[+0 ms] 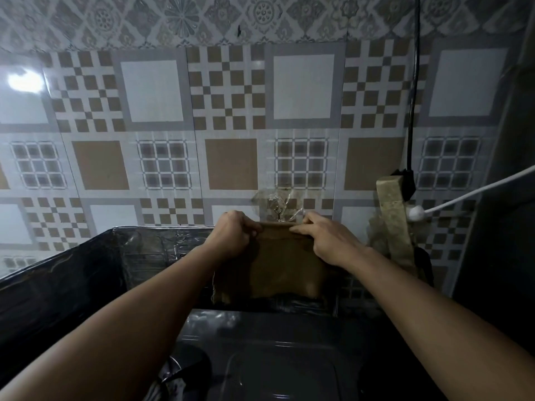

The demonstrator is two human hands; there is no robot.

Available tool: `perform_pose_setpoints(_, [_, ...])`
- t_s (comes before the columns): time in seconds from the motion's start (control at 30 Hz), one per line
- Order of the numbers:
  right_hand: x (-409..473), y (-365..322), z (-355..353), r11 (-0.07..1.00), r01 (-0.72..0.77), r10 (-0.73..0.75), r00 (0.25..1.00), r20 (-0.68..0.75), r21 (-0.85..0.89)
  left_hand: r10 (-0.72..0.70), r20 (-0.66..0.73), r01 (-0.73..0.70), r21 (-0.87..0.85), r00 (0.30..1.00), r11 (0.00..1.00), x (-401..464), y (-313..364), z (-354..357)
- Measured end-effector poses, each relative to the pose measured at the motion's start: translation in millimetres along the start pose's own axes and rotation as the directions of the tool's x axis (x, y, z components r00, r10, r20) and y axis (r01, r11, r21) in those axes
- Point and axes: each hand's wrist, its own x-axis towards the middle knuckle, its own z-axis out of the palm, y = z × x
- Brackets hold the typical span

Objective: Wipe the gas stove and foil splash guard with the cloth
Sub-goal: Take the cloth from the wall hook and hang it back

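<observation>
Draping limply, the brown cloth (278, 261) looks soft and light; left hand (234, 233) and right hand (330, 241) pinch its top corners over the foil splash guard (86, 270).

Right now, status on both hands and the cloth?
Left hand and right hand both gripping cloth at its top edge. Cloth draped over foil splash guard rim. Wall hook just behind.
</observation>
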Motion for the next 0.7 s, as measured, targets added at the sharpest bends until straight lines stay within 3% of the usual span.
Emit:
perform_pose_setpoints(0.2, [12, -14, 6, 0.995, -0.020, 0.021, 1.000, 0.012, -0.099, 0.142, -0.021, -0.134, 0.222, 0.990, 0.966, 4, -13, 8])
perform_pose_setpoints(0.43, [12, -11, 14, 0.996, -0.050, 0.036, 0.981, -0.189, -0.071, 0.242, -0.087, -0.207, 0.296, 0.966, 0.933, 2, -12, 16])
perform_pose_setpoints(0.7, [13, -12, 32, 0.986, -0.156, 0.153, 0.986, -0.064, -0.050, 0.063, 0.020, -0.066, 0.424, 0.998, 0.903, 3, -11, 37])
